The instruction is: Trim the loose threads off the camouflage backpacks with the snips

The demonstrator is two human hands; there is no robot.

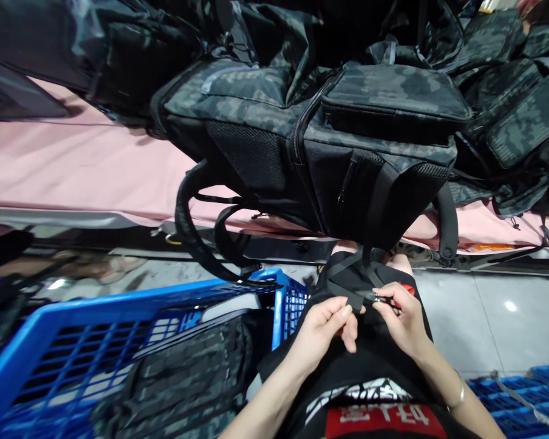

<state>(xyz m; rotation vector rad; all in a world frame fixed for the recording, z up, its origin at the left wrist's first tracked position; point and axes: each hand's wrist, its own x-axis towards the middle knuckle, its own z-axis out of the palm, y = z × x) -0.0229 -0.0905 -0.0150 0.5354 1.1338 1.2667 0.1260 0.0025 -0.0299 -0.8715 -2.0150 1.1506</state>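
Observation:
In front of me a dark camouflage backpack (265, 146) lies on its back on the table, its black side and mesh pocket facing me. A black webbing strap (370, 225) hangs from it down over my lap. My left hand (332, 320) pinches the end of the webbing between thumb and finger. Just right of it, my right hand (400, 314) is closed around what looks like small red-handled scissors (405, 294). Their metal part points toward the strap end, and the fingers partly hide them.
More camouflage bags (526, 122) are piled along the pink-covered table (86, 164). At lower left a blue plastic crate (119, 305) holds another camouflage backpack (187, 372). Blue plastic lattice (516, 402) shows at lower right on the tiled floor (489, 323). A looped shoulder strap (187, 225) hangs over the table edge.

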